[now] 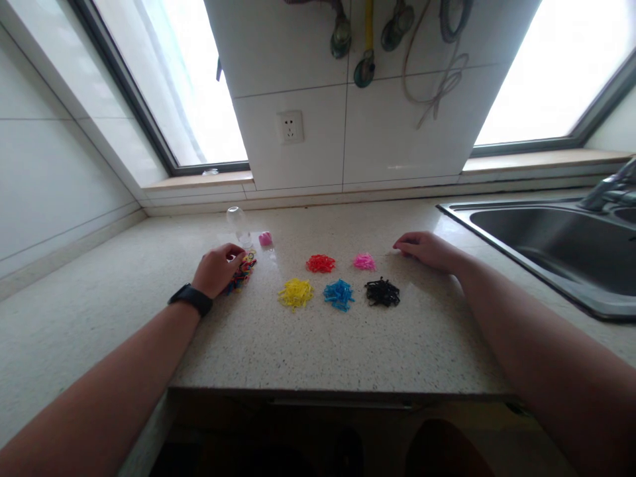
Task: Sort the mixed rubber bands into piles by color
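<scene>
Speckled counter [318, 354]; left hand [217, 268] half-curled at mixed-colour pile [243, 273]; right hand [428, 250] loosely curled; both grips unclear

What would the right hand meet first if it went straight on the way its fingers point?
Probably the small pink pile, a short way past the fingertips of the right hand. Depth is unclear from this view, so it could pass over or just behind it.
</scene>
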A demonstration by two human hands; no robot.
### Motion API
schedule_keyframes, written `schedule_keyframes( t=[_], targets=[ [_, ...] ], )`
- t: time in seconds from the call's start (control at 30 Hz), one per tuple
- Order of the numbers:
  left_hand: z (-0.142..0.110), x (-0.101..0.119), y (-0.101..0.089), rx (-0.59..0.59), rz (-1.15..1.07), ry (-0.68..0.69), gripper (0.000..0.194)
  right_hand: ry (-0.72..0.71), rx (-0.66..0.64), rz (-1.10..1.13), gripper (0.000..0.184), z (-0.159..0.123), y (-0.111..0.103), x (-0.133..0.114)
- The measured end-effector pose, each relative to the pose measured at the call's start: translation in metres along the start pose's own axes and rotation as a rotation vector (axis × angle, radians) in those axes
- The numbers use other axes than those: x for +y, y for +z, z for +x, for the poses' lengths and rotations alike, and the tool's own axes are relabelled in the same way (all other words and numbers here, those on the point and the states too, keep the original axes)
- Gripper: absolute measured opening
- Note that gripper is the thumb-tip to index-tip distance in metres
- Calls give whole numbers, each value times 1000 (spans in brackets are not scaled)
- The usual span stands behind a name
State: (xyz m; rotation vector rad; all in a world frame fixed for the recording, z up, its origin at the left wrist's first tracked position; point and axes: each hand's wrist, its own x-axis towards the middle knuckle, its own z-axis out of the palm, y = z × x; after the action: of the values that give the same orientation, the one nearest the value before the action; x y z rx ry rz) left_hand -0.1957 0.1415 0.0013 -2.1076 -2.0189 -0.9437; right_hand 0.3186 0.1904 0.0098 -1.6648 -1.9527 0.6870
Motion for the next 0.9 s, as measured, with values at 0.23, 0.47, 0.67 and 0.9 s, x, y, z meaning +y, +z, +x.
schedule_keyframes(
  t=[0.23,0.47,0.67,0.9],
  targets=[
    [-6,38,-8,90,-86,90,27,-46,27,91,32,-4,3,-10],
    [-37,107,-9,-131,-382,267,22,-243,7,197,28,-15,23,-41],
    [-68,141,-5,-295,-496,245,18,-484,-68,250,24,-43,46,-84],
    [-81,147,-1,-306,-554,284,15,-772,-218,-14,16,-79,54,-132]
  ],
)
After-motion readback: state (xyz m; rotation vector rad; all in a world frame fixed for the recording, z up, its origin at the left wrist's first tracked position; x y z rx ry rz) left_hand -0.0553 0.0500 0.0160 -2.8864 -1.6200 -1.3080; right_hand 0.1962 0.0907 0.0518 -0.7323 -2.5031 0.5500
